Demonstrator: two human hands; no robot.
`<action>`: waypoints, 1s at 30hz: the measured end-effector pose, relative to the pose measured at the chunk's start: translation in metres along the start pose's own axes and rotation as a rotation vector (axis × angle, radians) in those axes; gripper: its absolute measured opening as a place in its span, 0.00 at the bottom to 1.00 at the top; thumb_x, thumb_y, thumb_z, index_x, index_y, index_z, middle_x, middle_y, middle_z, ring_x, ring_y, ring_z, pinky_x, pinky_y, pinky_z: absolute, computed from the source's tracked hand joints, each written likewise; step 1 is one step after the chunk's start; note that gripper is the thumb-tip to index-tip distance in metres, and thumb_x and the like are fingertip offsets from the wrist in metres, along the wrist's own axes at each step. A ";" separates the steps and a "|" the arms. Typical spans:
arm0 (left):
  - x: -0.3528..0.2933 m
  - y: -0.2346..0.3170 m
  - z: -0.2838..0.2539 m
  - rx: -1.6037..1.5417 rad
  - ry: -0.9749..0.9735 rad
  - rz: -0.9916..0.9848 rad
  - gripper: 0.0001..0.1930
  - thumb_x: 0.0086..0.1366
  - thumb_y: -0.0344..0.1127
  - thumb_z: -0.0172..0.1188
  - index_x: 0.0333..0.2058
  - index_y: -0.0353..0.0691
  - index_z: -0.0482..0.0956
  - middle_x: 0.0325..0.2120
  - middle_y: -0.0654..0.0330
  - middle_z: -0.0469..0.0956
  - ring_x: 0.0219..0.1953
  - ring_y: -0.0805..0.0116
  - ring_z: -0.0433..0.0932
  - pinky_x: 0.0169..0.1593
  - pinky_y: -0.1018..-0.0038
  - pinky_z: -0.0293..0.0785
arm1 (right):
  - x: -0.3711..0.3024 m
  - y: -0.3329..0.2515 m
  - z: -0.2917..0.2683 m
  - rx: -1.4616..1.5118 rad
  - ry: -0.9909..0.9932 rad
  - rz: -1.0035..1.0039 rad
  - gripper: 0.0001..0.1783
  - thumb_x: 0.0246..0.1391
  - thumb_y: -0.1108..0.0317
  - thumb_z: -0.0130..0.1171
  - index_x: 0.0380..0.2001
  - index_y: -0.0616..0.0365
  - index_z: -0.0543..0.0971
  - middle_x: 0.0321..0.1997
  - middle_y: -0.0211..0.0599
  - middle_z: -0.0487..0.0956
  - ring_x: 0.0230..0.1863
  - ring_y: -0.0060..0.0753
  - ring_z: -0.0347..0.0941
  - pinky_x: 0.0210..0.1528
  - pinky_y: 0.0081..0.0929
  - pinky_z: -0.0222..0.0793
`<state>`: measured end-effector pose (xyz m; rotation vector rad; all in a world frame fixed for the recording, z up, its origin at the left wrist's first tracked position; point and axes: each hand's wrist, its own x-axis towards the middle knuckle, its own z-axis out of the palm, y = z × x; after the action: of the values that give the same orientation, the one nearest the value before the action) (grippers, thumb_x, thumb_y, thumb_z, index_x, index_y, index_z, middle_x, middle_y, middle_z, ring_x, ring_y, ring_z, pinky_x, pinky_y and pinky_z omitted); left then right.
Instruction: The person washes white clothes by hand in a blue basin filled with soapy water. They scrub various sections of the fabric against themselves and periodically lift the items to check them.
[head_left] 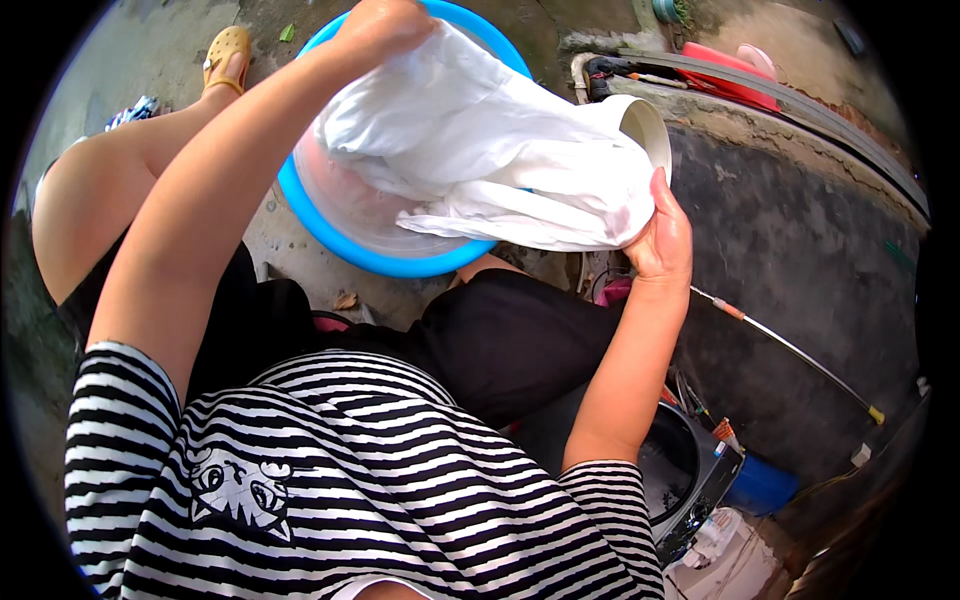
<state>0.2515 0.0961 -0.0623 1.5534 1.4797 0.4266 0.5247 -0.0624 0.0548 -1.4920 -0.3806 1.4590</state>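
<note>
A wet-looking white cloth garment (500,140) is stretched between my two hands above a round basin (385,262) with a bright blue rim. My left hand (385,28), at the top, is closed around one end of the cloth. At the right, my right hand (665,238) grips the other end, its thumb up along the edge and its other fingers hidden under the fabric. The cloth sags in folds, and one narrow strip hangs over the basin's near side. Pale, cloudy contents show inside the basin. Just behind the right end stands a white, open-mouthed round container (652,130).
A low dark wall or slab (790,230) runs along the right, with a thin pole (800,352) against it. Red basins (725,75) lie beyond its top edge. A black machine with a round tub (680,465) and a blue bucket (762,487) stand at lower right.
</note>
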 end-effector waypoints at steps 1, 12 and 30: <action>-0.013 0.013 -0.005 -0.026 0.031 -0.002 0.11 0.49 0.39 0.55 0.26 0.39 0.81 0.23 0.49 0.78 0.28 0.56 0.78 0.35 0.65 0.72 | -0.003 -0.001 0.002 0.007 -0.014 -0.024 0.26 0.60 0.58 0.42 0.53 0.69 0.61 0.54 0.46 0.67 0.53 0.40 0.66 0.54 0.38 0.63; -0.104 0.072 -0.024 -0.311 0.318 0.998 0.06 0.50 0.26 0.58 0.16 0.36 0.74 0.17 0.55 0.69 0.20 0.57 0.70 0.23 0.67 0.65 | -0.037 -0.004 0.022 0.039 0.032 -0.256 0.25 0.61 0.57 0.38 0.53 0.67 0.61 0.55 0.45 0.67 0.55 0.41 0.64 0.57 0.41 0.59; -0.060 -0.002 -0.004 -0.113 0.147 0.498 0.17 0.59 0.48 0.54 0.40 0.43 0.78 0.38 0.56 0.76 0.43 0.64 0.74 0.50 0.66 0.66 | -0.010 0.009 0.007 0.017 0.292 -0.666 0.09 0.56 0.63 0.50 0.33 0.56 0.74 0.29 0.30 0.73 0.33 0.23 0.71 0.29 0.23 0.70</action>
<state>0.2338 0.0420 -0.0418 1.8242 1.1388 0.9128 0.5123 -0.0718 0.0546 -1.3568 -0.6104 0.7086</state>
